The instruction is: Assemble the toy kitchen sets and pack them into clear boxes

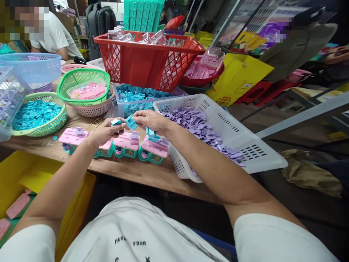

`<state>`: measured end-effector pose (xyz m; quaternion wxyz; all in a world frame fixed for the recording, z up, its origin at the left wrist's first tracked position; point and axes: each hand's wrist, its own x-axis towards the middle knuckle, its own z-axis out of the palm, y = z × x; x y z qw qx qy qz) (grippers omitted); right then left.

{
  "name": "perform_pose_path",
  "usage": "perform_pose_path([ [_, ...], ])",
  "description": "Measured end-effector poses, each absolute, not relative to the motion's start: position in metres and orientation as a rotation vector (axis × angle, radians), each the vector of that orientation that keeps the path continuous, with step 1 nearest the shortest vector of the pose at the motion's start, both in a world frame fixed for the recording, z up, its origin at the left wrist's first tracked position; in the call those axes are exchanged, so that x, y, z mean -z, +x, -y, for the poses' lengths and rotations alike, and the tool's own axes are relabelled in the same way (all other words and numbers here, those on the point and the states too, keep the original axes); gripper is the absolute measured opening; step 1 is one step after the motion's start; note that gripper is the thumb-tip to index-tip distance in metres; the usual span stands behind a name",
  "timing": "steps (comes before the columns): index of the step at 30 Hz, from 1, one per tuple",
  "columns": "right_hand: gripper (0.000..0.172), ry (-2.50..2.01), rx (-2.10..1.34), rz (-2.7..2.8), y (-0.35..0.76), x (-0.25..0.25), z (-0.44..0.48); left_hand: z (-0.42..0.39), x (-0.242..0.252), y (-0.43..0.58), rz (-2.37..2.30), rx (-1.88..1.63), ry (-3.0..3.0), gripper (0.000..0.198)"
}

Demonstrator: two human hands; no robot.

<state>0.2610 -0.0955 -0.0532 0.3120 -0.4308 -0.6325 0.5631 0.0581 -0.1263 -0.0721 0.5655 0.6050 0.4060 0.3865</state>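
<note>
My left hand is closed on a small blue plastic piece. Beside it, my right hand pinches a blue plastic part between thumb and fingers, touching or very near the left fingertips. Another blue piece shows under the right palm, seemingly tucked in the curled fingers. Below both hands stands a row of several pink-and-teal toy houses or cases with purple bits on top; the rightmost toy case lies beneath my right wrist, and the leftmost toy case is left of my left forearm.
A white basket of purple pieces stands right. Behind are a blue-filled bin and a red basket of clear parts. Green baskets sit left. A yellow box is below the table edge. Other people are at the back.
</note>
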Motion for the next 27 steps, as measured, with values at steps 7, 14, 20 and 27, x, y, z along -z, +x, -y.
perform_pose_path([
  [7,0.016,-1.4,-0.606,2.588,0.232,0.061,0.082,0.1,0.075,0.034,-1.461,-0.546,2.158,0.048],
  [14,0.023,-1.505,-0.334,2.685,0.223,0.067,0.087,0.09,0.075,0.049,-1.536,-0.111,2.482,0.03],
  [20,0.025,-1.461,-0.345,2.701,0.227,0.068,0.085,0.081,0.071,0.048,-1.454,-0.079,2.454,0.026],
  [27,0.03,-1.377,-0.096,2.904,0.222,0.056,0.093,0.08,0.067,0.047,-1.386,-0.09,2.35,0.036],
])
